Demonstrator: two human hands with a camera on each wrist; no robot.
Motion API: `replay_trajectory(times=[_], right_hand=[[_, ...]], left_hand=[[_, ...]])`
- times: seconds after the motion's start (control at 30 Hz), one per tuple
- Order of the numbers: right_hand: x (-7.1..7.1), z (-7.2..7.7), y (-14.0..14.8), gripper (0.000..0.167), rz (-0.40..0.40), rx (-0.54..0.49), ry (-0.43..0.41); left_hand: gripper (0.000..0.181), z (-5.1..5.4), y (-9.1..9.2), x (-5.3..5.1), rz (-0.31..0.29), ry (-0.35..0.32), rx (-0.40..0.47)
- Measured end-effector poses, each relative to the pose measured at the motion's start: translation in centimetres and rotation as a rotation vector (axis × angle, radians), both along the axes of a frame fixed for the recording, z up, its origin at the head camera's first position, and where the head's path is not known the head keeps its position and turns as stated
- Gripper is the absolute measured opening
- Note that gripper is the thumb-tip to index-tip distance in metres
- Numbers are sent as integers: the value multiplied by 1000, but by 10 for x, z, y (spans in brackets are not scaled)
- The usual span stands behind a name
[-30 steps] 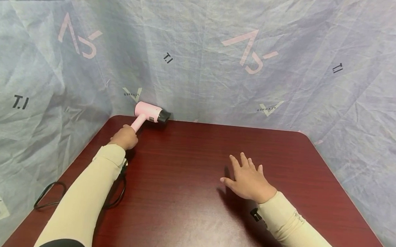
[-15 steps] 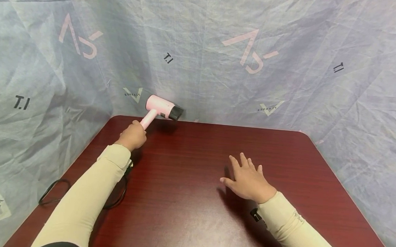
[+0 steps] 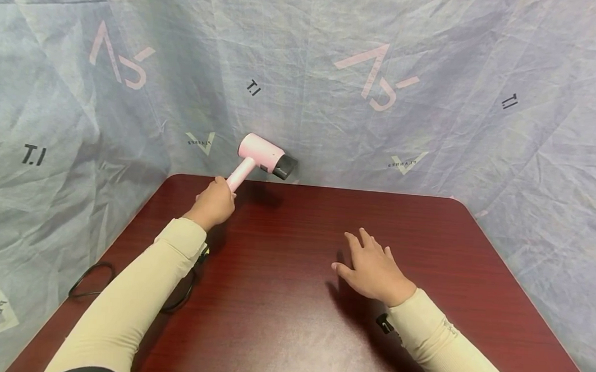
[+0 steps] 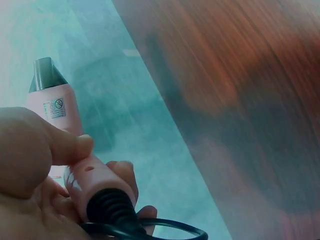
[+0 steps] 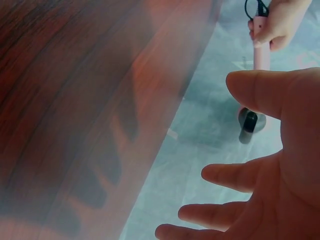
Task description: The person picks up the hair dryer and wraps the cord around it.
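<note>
My left hand (image 3: pixel 213 203) grips a pink hair dryer (image 3: pixel 260 150) by its handle, near the table's far left. Its black nozzle (image 3: pixel 285 167) points right and slightly down, and the dryer is lifted above the table. In the left wrist view, fingers and thumb wrap round the handle (image 4: pixel 102 181), with the black cord (image 4: pixel 172 226) coming out of its base. On the right, my right hand (image 3: pixel 376 271) is held palm down over the table with its fingers spread, holding nothing; a shadow falls beneath it. The right wrist view shows its palm (image 5: pixel 300 145) and straight fingers.
The dark red table (image 3: pixel 291 320) has rounded far corners. A grey cloth (image 3: pixel 302 96) with printed marks hangs behind it and at both sides. Part of the black cord (image 3: pixel 91 279) loops near the left edge, partly hidden by the left sleeve (image 3: pixel 130 295).
My left hand has carried the hair dryer to the right and upward, away from the far left corner. The cord has shifted slightly along. My right hand has barely moved.
</note>
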State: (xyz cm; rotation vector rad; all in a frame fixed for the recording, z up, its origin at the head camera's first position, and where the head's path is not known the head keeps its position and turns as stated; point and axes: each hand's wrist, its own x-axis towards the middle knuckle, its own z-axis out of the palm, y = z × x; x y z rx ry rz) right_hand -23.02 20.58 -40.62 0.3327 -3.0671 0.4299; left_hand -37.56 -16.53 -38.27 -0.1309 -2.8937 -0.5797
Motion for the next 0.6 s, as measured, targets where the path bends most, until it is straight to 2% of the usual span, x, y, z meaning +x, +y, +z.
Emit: replay_trajectory(times=[0.23,0.6], right_hand=[[0,1,-2,80,-1,-7,44],[-4,1,-1,73,8,-33,137]], left_hand=[[36,6,16,11,-50,84,16],[38,13,35,23,-115,128,41]])
